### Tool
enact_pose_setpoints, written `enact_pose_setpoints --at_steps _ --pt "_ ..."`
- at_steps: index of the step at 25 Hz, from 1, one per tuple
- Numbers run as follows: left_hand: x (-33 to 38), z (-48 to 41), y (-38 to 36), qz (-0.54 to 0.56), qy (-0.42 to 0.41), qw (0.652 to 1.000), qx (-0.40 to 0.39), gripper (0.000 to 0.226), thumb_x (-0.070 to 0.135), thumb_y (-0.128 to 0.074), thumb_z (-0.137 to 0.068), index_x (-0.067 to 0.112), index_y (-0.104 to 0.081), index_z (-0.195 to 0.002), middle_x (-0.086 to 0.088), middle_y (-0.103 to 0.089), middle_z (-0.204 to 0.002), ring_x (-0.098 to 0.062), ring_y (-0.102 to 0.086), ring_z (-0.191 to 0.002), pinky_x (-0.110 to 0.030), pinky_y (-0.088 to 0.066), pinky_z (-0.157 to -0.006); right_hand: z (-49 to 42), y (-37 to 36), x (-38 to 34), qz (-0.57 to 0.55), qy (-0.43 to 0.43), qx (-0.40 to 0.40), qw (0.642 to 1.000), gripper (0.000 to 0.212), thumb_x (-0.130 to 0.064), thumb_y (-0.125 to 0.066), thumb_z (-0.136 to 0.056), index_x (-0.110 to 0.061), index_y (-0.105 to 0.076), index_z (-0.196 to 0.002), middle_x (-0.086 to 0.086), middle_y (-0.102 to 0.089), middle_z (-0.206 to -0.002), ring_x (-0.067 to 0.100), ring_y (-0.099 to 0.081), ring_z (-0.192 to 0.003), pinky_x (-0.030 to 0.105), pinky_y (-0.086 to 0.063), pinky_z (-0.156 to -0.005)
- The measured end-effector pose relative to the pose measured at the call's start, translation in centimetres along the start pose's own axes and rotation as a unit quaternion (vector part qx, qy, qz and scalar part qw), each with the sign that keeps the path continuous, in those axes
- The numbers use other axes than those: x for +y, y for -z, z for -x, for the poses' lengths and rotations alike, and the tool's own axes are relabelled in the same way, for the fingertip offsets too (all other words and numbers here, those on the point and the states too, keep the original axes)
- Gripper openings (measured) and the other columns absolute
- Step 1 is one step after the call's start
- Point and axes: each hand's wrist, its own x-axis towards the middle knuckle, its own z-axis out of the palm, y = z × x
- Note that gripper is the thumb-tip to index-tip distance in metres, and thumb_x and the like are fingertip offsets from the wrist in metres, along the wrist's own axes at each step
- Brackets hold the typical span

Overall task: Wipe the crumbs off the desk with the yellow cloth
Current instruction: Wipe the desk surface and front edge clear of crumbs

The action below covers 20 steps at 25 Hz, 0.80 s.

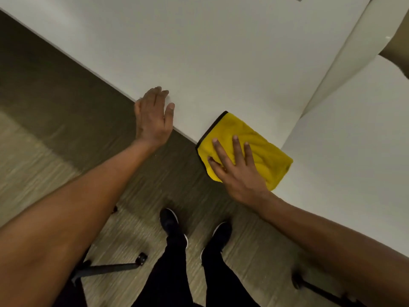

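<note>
A folded yellow cloth (254, 140) with a dark hem lies at the near edge of the white desk (221, 52), partly hanging over it. My right hand (236, 167) presses flat on the cloth, fingers spread across it. My left hand (153, 117) rests open on the desk's edge to the left of the cloth, fingers together and holding nothing. No crumbs can be made out on the desk surface.
A second white desk surface (354, 140) meets the first at the right, with a raised white divider (345, 58) between them. Below are a carpeted floor (55, 140), my dark shoes (170, 220), and black chair legs with casters (141, 259).
</note>
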Motion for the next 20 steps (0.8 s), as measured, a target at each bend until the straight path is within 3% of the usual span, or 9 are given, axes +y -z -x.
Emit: enact_pose_setpoints --at_steps 4,8,11,14,20 --pt "-1.7 -2.4 0.9 -0.016 0.03 0.998 -0.047 0.055 0.043 -0.026 -0.104 0.012 -0.043 -0.147 -0.013 -0.037 -0.158 -0.029 -0.027 -0.15 -0.053 -0.019 -0.121 -6.4 1.9 -2.1 0.005 -0.006 -0.033 0.999 0.063 -0.018 -0.025 -0.088 -0.015 -0.037 -0.15 0.021 -0.003 -0.167 0.066 -0.007 -0.142 0.075 -0.02 -0.111" --pt "-3.8 -1.7 1.0 -0.061 -0.015 0.994 -0.093 0.061 0.047 -0.02 -0.105 0.016 -0.025 -0.157 -0.009 -0.017 -0.167 -0.025 -0.01 -0.155 -0.05 -0.004 -0.126 -2.0 0.8 0.4 0.016 0.051 -0.028 0.998 0.06 -0.011 -0.021 -0.087 -0.011 -0.045 -0.142 0.017 -0.002 -0.168 0.059 -0.005 -0.147 0.07 -0.02 -0.115" --pt "-3.8 -1.8 1.4 -0.057 -0.019 0.992 -0.111 0.062 0.048 -0.016 -0.105 0.016 -0.019 -0.158 -0.009 -0.012 -0.168 -0.025 -0.007 -0.156 -0.049 -0.002 -0.127 4.5 0.3 3.0 0.037 0.091 -0.031 0.995 0.052 -0.003 -0.03 -0.09 -0.008 -0.047 -0.139 0.016 -0.001 -0.168 0.055 -0.001 -0.149 0.068 -0.018 -0.117" --pt "-3.9 -1.6 1.6 -0.063 -0.016 0.99 -0.127 0.064 0.05 -0.012 -0.105 0.017 -0.013 -0.159 -0.007 -0.006 -0.169 -0.024 -0.002 -0.156 -0.049 0.0 -0.127 6.6 0.3 4.2 0.049 0.105 -0.027 0.993 0.054 -0.002 -0.054 -0.088 -0.008 -0.048 -0.141 0.017 -0.001 -0.168 0.055 0.0 -0.149 0.069 -0.017 -0.117" --pt "-3.5 -1.3 0.9 -0.068 0.007 0.989 -0.128 0.063 0.05 -0.009 -0.105 0.02 -0.007 -0.16 -0.004 0.001 -0.17 -0.021 0.004 -0.156 -0.046 0.005 -0.127 -3.9 1.3 -1.2 0.004 0.022 -0.003 1.0 0.047 -0.007 -0.051 -0.088 -0.012 -0.05 -0.135 0.016 0.001 -0.168 0.059 0.0 -0.147 0.07 -0.014 -0.118"
